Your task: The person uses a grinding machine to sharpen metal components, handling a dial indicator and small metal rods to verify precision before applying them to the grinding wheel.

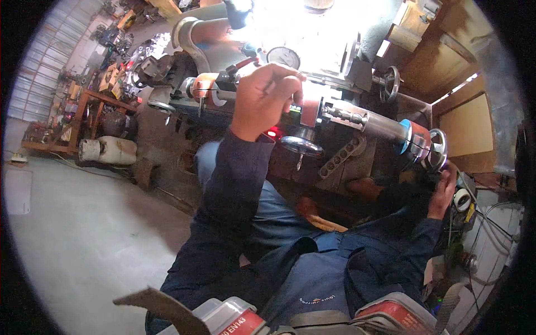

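Note:
My left hand [267,99] is raised over the middle of a small machine, fingers curled closed near a dark block with a green display; what they hold is hidden. Below it are a chrome handwheel [301,145] and a small red light [272,133]. My right hand [444,190], slightly blurred, has its fingers closed at the lower edge of the right-end handwheel [436,149], beside an orange and blue end housing [414,139]. A steel shaft [382,125] runs from the middle to that housing. A round dial [283,57] sits behind my left hand, in bright light.
A cluttered workbench [78,143] with metal parts stands at left, two gas cylinders [109,151] beside it. A power strip [339,156] lies under the machine. Wooden panels [463,131] are at right, cables [491,223] below them. A concrete floor [100,234] spreads at lower left.

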### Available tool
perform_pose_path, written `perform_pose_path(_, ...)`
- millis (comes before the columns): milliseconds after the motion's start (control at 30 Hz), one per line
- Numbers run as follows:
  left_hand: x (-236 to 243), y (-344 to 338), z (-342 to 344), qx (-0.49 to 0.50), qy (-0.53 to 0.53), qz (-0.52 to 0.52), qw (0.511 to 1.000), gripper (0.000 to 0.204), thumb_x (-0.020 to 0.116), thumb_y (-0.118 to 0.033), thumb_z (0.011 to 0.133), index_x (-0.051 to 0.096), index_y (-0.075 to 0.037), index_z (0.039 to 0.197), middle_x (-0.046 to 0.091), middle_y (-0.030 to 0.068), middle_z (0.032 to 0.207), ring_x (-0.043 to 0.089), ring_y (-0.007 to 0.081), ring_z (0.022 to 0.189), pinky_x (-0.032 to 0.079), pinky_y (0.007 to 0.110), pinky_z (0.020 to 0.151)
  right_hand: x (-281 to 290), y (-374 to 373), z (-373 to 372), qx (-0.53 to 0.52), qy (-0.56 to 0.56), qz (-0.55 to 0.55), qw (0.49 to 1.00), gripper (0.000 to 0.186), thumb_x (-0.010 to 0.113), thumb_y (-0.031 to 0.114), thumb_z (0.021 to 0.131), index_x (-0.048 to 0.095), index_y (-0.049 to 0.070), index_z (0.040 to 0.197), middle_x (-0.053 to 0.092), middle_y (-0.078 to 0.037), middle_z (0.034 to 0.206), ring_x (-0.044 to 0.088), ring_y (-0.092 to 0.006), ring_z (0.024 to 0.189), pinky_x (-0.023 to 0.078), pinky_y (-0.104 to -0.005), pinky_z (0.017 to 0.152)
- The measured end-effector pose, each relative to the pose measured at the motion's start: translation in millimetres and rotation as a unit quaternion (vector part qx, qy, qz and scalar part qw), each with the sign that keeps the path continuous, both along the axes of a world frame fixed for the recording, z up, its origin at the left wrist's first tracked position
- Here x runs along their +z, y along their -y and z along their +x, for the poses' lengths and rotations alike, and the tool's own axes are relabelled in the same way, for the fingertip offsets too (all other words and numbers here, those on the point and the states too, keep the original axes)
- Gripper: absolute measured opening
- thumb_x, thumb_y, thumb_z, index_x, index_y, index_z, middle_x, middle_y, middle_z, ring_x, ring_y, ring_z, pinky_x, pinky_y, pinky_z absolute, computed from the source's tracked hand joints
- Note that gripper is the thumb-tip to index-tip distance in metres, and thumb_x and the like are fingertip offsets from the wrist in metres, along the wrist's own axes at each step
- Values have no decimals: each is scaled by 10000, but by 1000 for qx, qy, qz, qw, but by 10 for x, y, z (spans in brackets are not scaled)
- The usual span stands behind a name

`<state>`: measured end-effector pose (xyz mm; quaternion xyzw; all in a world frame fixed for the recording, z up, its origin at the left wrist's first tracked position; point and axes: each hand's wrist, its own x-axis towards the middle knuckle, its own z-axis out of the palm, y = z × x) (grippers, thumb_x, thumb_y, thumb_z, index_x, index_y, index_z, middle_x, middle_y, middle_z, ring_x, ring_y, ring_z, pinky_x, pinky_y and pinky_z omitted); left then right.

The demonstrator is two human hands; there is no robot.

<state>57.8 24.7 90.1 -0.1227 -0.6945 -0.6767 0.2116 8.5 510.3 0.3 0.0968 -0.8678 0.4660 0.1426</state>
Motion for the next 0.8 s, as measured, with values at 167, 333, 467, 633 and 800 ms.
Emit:
perform_pose_path(167, 118, -124, 57, 247, -189, 91, 946, 159, 561, -129, 1008, 613, 13, 957, 631, 72, 707, 564, 103, 546, 449, 245, 482, -113, -263, -57, -25, 35, 125, 991, 401, 542, 354, 1019, 598, -9, 1179, 643, -105, 968, 589, -210, 961, 459, -339, 892)
perform_pose_path(333, 25, 118, 40, 315, -214, 115, 918, 248, 593, -225, 1007, 592, 14, 1075, 585, 51, 717, 534, 135, 586, 422, 260, 494, -60, -399, -298, 16, -1, 60, 998, 306, 535, 288, 1036, 616, 12, 1142, 617, -44, 907, 538, -121, 809, 447, -272, 743)
perform_pose_path(467, -7, 128, 31, 309, -195, 63, 929, 290, 596, -260, 1005, 597, 5, 1124, 588, 34, 722, 521, 114, 584, 417, 245, 495, 54, -247, -551, -22, -27, 35, 999, 256, 514, 255, 1050, 627, 35, 1116, 587, 13, 873, 502, -78, 734, 426, -234, 678)
perform_pose_path(633, 17, -4, 21, 308, -140, 118, 933, 280, 579, -278, 1018, 611, -6, 1078, 597, 14, 727, 498, 81, 556, 405, 222, 483, 49, -137, -859, 7, 38, -43, 998, 359, 500, 359, 1045, 628, 28, 1102, 600, 7, 905, 570, -95, 831, 471, -244, 762)
perform_pose_path(800, 20, -63, 2, 324, -122, 120, 930, 234, 556, -242, 1030, 613, -15, 1025, 573, 9, 694, 494, 78, 548, 392, 224, 478, 73, 131, -883, 73, 165, -184, 966, 329, 426, 256, 1026, 625, 8, 1109, 657, -44, 978, 625, -158, 890, 499, -301, 799)
